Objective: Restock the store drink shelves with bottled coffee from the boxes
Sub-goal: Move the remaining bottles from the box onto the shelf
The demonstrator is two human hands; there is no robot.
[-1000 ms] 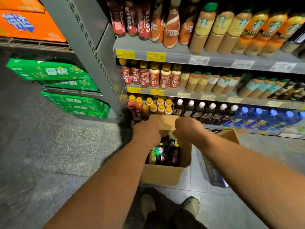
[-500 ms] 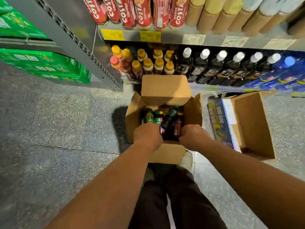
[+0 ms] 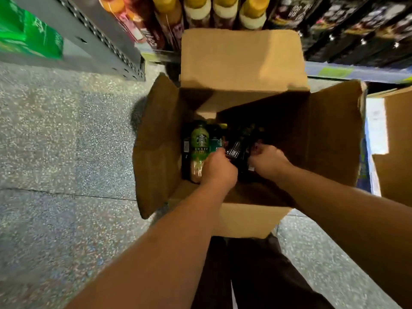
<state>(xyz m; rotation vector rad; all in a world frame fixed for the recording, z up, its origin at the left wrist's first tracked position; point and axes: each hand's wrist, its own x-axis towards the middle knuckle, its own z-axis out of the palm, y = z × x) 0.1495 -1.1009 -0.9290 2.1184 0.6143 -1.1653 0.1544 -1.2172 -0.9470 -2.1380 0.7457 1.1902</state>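
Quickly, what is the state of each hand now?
Left hand: closed on a dark bottle.
Right hand: curled inside the box, grip cannot be told.

Dark bottles [image 3: 235,150] indistinct in shadow; left hand [image 3: 219,168], right hand [image 3: 266,162] fingertips hidden, perhaps gripping.

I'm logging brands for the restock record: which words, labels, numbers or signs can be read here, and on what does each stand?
No word or number reads clearly.
Green-label bottle in the open box: round siren emblem in the Starbucks style; print beneath too small to read.
Red-label bottle behind the box: white letters, too blurred to read.
Black bottles: white print, blurred.
Green cartons: print blurred.
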